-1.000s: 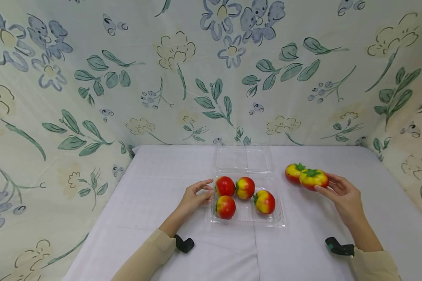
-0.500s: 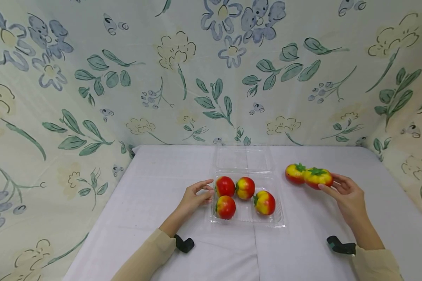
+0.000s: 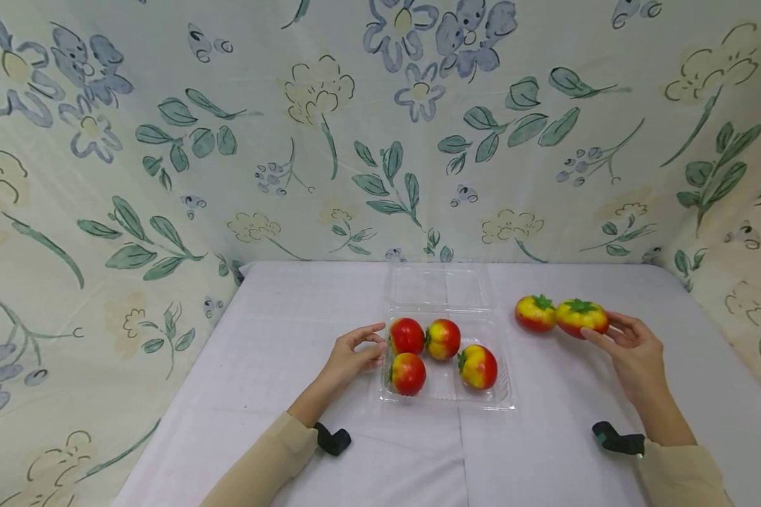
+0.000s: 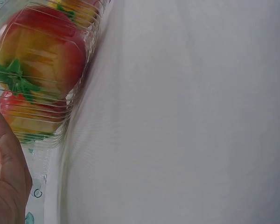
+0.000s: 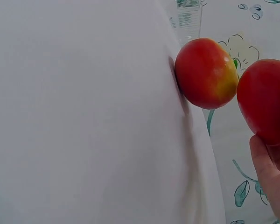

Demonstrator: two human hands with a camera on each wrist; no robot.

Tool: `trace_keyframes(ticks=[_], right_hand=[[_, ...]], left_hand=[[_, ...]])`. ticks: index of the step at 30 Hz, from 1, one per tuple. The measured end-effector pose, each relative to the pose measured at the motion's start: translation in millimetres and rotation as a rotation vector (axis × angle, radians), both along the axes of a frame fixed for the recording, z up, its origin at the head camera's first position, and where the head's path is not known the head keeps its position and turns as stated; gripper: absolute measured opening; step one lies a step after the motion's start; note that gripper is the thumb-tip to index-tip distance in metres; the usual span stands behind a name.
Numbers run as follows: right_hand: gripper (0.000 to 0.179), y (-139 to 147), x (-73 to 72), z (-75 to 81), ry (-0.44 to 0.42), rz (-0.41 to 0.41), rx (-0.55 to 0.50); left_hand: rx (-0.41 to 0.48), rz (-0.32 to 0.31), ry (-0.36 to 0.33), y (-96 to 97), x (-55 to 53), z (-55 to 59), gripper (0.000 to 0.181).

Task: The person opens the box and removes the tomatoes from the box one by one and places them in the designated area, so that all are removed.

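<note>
My right hand [image 3: 640, 355] holds a red and yellow persimmon [image 3: 581, 317] with a green leafy cap, thumb at its near side and fingers at its right. In the right wrist view this persimmon [image 5: 267, 100] shows its red underside, held clear of the white cloth. Just left of it, a second persimmon [image 3: 535, 313] rests on the table. My left hand [image 3: 351, 355] is at the left wall of a clear plastic box [image 3: 444, 403], thumb and forefinger a little apart at its edge. Several persimmons [image 3: 407, 336] lie in the box; the left wrist view shows some persimmons [image 4: 42, 51] through its ribbed wall.
The box's clear lid [image 3: 440, 287] lies folded back behind it. A white cloth [image 3: 279, 317] covers the table, and a floral curtain [image 3: 380, 141] hangs behind and at both sides. A black strap piece [image 3: 618, 438] sits at each wrist.
My right hand has moved right and slightly back with its persimmon, uncovering more of the one lying beside it. My left hand and the box stay where they were.
</note>
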State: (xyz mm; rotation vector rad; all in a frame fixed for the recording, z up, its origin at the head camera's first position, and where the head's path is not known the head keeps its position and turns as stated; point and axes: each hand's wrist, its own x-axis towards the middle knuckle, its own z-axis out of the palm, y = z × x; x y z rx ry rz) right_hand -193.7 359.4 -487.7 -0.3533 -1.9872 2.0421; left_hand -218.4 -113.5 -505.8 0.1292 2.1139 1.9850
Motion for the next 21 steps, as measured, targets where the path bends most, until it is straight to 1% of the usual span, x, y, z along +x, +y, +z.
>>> trace_keyframes(ticks=[4, 7, 11, 14, 21], right_hand=[[0.049, 2, -3.3, -1.6, -0.011, -0.023, -0.01], [0.049, 3, -5.8, -2.4, -0.01, -0.036, -0.046], [0.046, 6, -8.4, -2.8, 0.012, -0.042, -0.141], [0.046, 8, -10.0, -3.5, 0.02, -0.043, -0.188], [0.044, 10, -11.5, -5.6, -0.006, -0.065, -0.188]], left_hand=[[-0.004, 0.0, -0.002, -0.1, 0.0, -0.2, 0.046], [-0.007, 0.002, -0.005, -0.2, 0.1, -0.1, 0.045], [-0.008, 0.004, -0.007, -0.1, 0.2, 0.1, 0.045], [-0.009, 0.005, -0.008, 0.0, 0.0, -0.2, 0.045], [-0.01, 0.004, -0.007, 0.3, -0.1, -0.1, 0.045]])
